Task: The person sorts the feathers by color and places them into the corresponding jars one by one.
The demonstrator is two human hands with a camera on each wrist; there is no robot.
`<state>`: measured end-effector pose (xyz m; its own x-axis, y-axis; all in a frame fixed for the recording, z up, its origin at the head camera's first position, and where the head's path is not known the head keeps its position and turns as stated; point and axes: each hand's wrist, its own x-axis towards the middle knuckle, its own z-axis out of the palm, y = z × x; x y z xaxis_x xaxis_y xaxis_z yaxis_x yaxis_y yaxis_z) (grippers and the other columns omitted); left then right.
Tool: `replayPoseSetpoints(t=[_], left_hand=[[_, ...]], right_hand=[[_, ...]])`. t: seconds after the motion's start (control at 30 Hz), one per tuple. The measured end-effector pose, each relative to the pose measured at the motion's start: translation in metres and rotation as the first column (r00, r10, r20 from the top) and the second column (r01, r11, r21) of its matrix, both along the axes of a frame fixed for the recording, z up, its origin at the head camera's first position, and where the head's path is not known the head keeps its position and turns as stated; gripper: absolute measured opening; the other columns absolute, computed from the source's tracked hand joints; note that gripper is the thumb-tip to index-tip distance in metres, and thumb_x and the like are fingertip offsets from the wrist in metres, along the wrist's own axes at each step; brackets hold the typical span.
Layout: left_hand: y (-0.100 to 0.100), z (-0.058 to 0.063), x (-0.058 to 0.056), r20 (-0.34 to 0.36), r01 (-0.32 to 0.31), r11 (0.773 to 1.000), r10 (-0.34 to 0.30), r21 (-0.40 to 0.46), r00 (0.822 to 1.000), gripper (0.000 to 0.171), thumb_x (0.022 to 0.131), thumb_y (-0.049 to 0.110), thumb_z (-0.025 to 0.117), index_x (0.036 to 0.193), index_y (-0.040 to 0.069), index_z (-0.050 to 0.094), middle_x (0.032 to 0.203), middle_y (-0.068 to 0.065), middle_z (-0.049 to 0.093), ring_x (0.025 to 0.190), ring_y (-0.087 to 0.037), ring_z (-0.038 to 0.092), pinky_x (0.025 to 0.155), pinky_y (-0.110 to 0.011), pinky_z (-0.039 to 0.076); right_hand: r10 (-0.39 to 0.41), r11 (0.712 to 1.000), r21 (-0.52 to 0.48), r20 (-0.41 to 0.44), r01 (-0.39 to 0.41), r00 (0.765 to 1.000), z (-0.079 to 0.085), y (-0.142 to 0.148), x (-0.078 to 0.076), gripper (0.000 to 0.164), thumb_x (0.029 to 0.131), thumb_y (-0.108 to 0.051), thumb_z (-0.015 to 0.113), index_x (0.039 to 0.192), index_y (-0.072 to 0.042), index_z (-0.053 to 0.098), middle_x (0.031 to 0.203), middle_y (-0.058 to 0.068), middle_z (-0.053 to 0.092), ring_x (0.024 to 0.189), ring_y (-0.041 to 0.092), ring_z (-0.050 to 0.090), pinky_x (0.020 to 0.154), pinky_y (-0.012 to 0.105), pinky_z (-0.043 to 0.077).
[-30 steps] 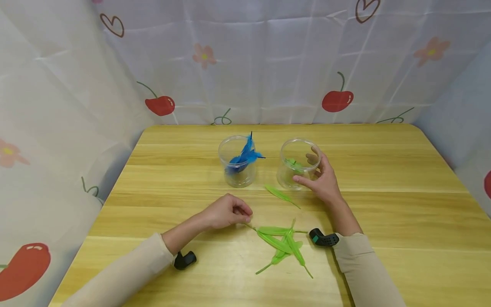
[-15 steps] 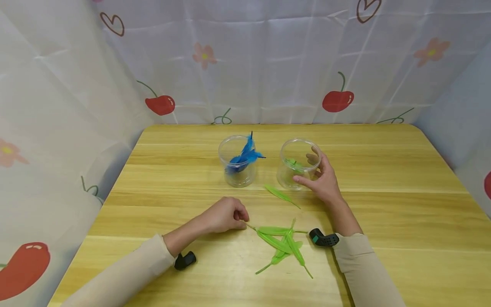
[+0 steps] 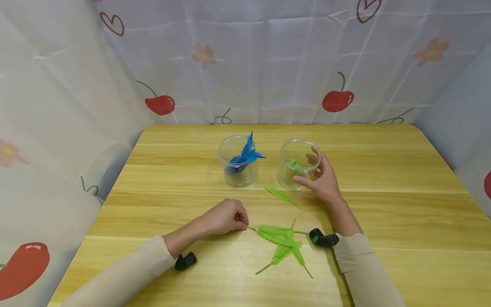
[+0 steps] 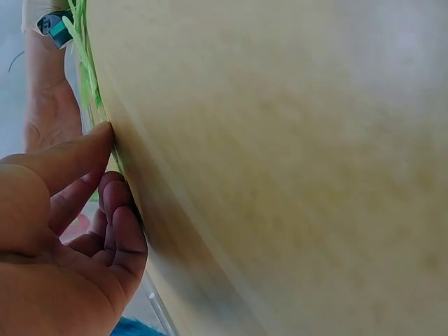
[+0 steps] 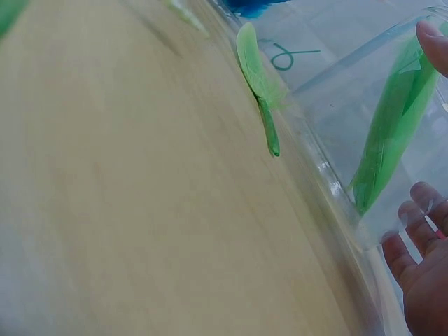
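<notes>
My left hand point(image 3: 227, 216) pinches the quill end of a green feather point(image 3: 264, 234) between thumb and fingertips, low over the table. The feather's vane lies across a small pile of several other green feathers point(image 3: 281, 256). With thumb and fingers around its right side, my right hand point(image 3: 324, 177) holds a clear plastic jar point(image 3: 285, 177) standing upright. Green feathers point(image 5: 395, 126) are inside that jar, as the right wrist view shows. One loose green feather point(image 3: 280, 195) lies on the table just in front of it.
To the left stands a second clear jar point(image 3: 238, 182), with blue feathers point(image 3: 243, 158) sticking out over its rim. The wooden table point(image 3: 402, 183) ends at a patterned curtain point(image 3: 264, 64) behind. Black wrist cameras point(image 3: 324, 238) sit at both cuffs.
My left hand has lowered slightly, and its fingers have come together on the quill. The pinched feather has shifted a little on the pile. My right hand and both jars have stayed put.
</notes>
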<state>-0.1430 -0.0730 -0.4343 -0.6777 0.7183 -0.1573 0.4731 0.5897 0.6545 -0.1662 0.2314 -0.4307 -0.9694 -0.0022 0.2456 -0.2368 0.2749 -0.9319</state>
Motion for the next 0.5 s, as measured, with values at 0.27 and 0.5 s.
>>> replayPoseSetpoints(t=[0.27,0.5], left_hand=[[0.001,0.002,0.001,-0.053,0.075,0.994,-0.079,-0.081,0.995,0.014,0.093,0.01,0.07,0.081,0.016,0.067,0.083,0.009,0.055,0.078,-0.008,0.051,0.071,-0.024,0.046],[0.002,0.003,0.003,-0.073,0.092,0.988,-0.101,-0.122,0.992,0.01,0.096,0.013,0.066,0.086,0.016,0.065,0.087,0.008,0.052,0.079,-0.008,0.05,0.073,-0.024,0.046]], right_hand=[[-0.004,1.0,-0.01,0.008,0.004,1.0,-0.018,0.008,-0.009,0.094,0.079,0.002,0.079,0.155,-0.005,0.024,0.146,0.03,0.04,0.138,0.041,0.035,0.108,0.062,0.03],[-0.001,1.0,-0.024,-0.009,0.001,1.0,-0.031,0.012,-0.015,0.096,0.079,-0.002,0.081,0.156,-0.013,0.025,0.146,0.023,0.042,0.138,0.036,0.036,0.108,0.06,0.031]])
